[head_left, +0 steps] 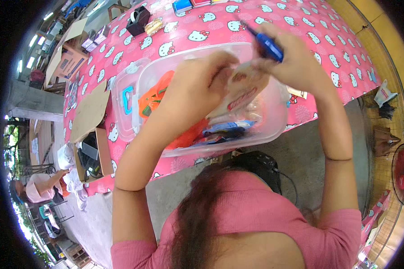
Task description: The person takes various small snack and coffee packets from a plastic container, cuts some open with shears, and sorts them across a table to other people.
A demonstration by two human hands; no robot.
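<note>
Packet held between both our hands over the clear bin

Our left hand (202,85) pinches the packet (240,92); our right hand (292,60), just right, grips a blue pen (267,44). The packet slants down-left.

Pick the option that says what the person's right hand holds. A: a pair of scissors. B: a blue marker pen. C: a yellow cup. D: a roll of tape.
B: the right hand is closed on a blue marker pen, held above the clear plastic tub, while the left hand grips a pale packet.
</note>
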